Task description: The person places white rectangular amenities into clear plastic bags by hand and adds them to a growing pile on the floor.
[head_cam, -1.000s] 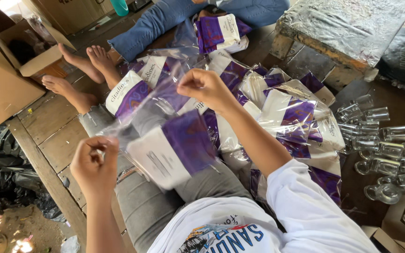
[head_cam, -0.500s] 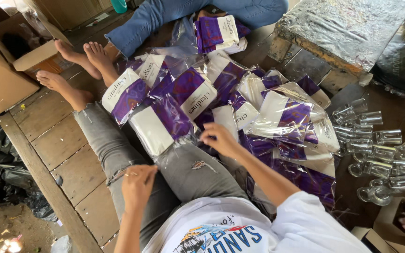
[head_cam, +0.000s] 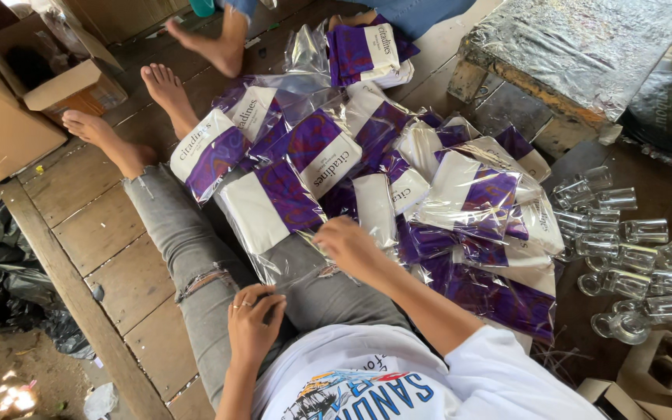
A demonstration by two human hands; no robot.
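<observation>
Two hands work over your lap — your right hand lies on the near edge of a clear-wrapped purple-and-white packet resting across your grey-jeaned legs, its fingers curled down on the plastic; whether they pinch it you cannot tell. Your left hand sits nearer, on your thigh, fingers loosely bent and holding nothing. Beyond the packet, a heap of like packets spreads to the right. Farther right, clear glasses lie on the floor. A cardboard box stands far left — beside bare feet.
</observation>
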